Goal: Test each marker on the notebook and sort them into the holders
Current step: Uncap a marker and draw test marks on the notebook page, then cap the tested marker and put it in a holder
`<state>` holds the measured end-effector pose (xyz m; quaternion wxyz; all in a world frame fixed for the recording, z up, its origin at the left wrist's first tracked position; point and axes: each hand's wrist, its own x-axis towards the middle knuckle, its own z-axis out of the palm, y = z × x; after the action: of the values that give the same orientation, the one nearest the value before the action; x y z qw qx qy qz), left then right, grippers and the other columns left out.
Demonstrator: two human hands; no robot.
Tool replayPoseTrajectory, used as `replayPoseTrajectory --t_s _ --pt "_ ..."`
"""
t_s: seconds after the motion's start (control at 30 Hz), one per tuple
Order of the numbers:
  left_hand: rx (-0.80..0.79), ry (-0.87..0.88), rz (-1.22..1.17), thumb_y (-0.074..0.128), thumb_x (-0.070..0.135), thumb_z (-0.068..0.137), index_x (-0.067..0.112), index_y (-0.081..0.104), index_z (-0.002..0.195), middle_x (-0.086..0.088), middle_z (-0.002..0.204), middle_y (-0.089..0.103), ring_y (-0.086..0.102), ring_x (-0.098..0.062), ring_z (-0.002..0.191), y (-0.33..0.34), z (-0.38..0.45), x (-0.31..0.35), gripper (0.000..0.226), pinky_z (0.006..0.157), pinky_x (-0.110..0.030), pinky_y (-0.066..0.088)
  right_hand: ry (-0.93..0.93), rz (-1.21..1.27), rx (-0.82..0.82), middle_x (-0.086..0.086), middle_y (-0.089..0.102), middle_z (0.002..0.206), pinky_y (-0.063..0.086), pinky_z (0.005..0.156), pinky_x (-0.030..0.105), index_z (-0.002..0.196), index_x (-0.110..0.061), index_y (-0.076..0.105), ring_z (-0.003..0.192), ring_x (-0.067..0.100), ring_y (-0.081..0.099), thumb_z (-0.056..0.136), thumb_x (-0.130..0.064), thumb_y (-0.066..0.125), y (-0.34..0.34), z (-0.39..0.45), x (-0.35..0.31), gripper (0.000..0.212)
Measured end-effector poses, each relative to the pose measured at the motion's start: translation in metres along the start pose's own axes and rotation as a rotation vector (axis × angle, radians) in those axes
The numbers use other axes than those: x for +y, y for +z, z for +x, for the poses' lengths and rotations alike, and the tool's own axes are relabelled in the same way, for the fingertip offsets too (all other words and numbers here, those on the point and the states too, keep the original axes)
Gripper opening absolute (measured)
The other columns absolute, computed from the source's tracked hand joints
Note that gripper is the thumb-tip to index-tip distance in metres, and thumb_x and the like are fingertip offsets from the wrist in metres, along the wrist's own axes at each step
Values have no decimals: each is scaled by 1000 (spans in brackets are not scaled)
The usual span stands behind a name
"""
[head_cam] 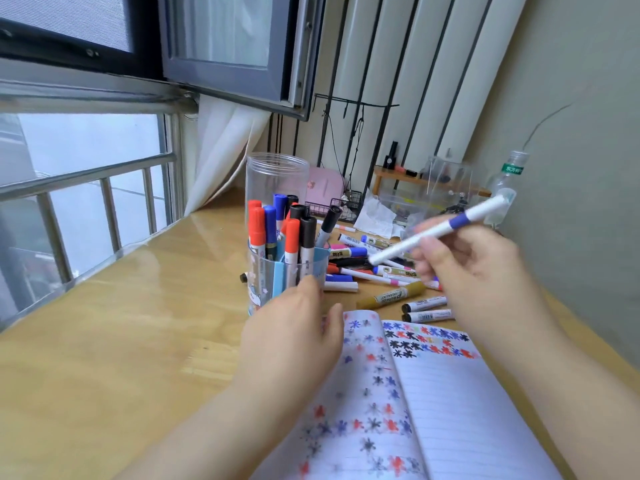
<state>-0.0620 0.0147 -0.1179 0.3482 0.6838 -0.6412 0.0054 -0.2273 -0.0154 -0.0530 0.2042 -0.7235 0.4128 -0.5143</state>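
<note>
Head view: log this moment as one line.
right hand holds white marker with blue band | left hand touches blue holder | notebook open, test marks | loose markers unsorted

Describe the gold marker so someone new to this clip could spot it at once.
Start at the open notebook on the wooden desk. Just beyond its top edge, at the near side of the loose marker pile, lies the gold marker, flat and slanted. It is the only one with a mustard-gold barrel; its neighbours are white-bodied with coloured caps.
</note>
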Motion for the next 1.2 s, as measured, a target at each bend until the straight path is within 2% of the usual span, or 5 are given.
replayPoseTrajectory --t_s 0.43,0.63,0.97,1.13,1.2 --pt "-19 -16 -80 41 41 90 25 44 98 10 85 59 55 -13 79 5 1 -2 18 60 -29 38 0 -428 -436 -2 47 62 33 48 16 70 -19 51 53 9 40 99 -30 43 65 35 0 33" --pt "-11 26 -133 44 39 89 28 45 98 12 86 58 48 -9 73 6 0 -1 14 57 -26 32 73 -292 -303 -9 56 73 37 54 10 98 -34 56 55 -3 46 94 -28 54 34 27 27 8" --pt "-43 122 -182 46 39 89 29 47 93 13 84 56 49 -5 69 15 -3 -2 11 59 -24 38 40 -879 -502 -2 51 123 42 95 34 126 -21 57 114 18 48 96 -15 48 15 32 114 32" --pt "-58 143 -183 45 39 90 31 45 94 13 85 56 47 -4 67 17 -3 -3 10 59 -23 37 75 -1098 -659 1 50 87 48 72 34 77 -18 57 79 25 49 81 -3 46 45 53 126 19" --pt "-55 157 -180 44 40 90 34 39 92 14 85 56 46 -2 66 17 -4 -3 8 56 -19 35 -20 -1124 -662 0 49 84 49 71 38 82 -17 58 82 25 51 82 -3 45 44 53 124 19"
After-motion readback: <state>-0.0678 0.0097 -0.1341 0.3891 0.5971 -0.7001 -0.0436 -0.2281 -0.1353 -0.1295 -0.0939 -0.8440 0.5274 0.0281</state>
